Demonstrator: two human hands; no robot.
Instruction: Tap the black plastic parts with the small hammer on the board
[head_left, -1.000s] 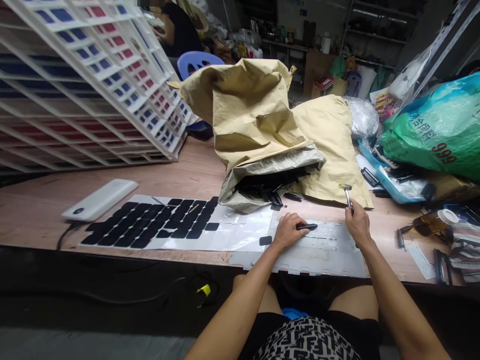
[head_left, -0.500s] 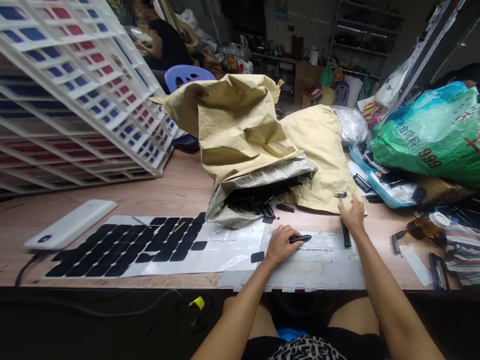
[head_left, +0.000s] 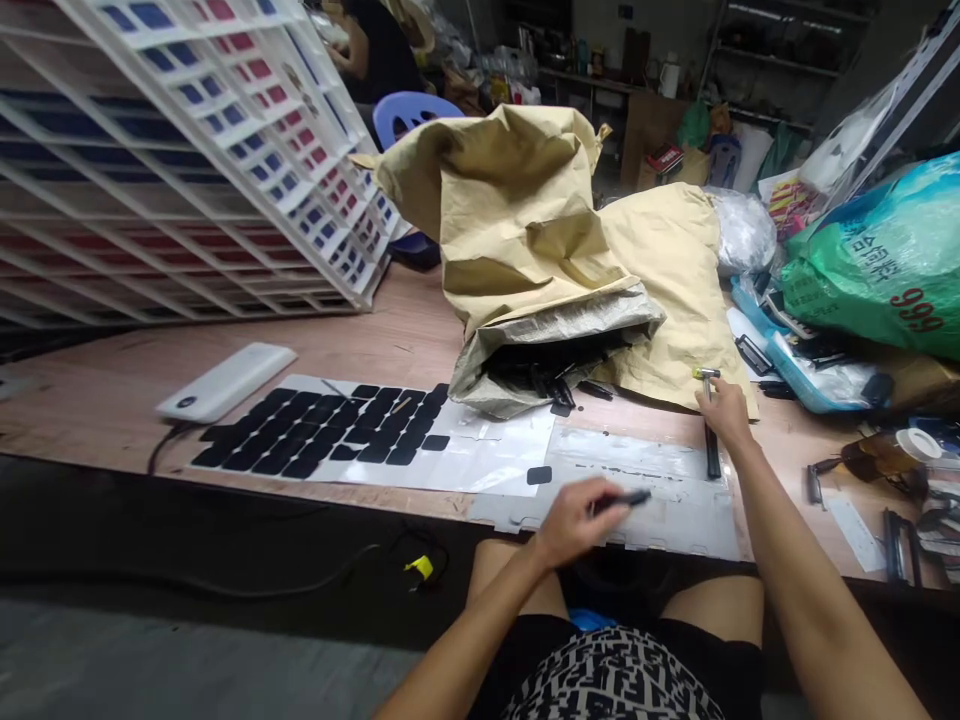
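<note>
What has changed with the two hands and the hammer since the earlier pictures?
The left hand has drawn back over the grey board, still holding the black piece. The right hand has shifted forward along the hammer, baring its black handle; its grip is unclear. The open sack and black pads stayed put.

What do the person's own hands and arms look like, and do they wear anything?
The left hand and right hand wear no gloves. The forearms are bare, with no sleeves in view. No watch or bracelet shows. Rings are too small to tell.
</note>
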